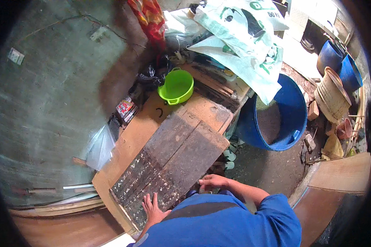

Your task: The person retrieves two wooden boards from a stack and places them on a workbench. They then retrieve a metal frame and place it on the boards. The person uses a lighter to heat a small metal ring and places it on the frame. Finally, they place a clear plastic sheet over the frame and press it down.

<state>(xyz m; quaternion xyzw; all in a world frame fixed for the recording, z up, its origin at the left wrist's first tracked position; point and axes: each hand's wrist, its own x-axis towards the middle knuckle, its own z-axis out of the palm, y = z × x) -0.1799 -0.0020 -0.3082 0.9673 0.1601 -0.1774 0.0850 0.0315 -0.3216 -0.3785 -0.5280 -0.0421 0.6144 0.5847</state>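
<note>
A dark wooden board (187, 142), sprinkled with pale bits over its near left part, lies on a light brown panel (109, 177). My left hand (152, 209) rests flat on the speckled part, fingers spread and holding nothing. Close to the board's near right edge is my right hand (213, 181), its fingers curled toward that edge. Whatever they hold, if anything, is too small to make out. At the panel's far end stands a bright green basin (177, 84) with handles.
White and green sacks (239, 41) are heaped at the back. A large blue barrel (290, 111) with grainy grey contents stands right of the work surface. Further right are a cream bucket (332, 94) and blue containers (350, 72). A clear plastic bag (101, 146) hangs by the left wall.
</note>
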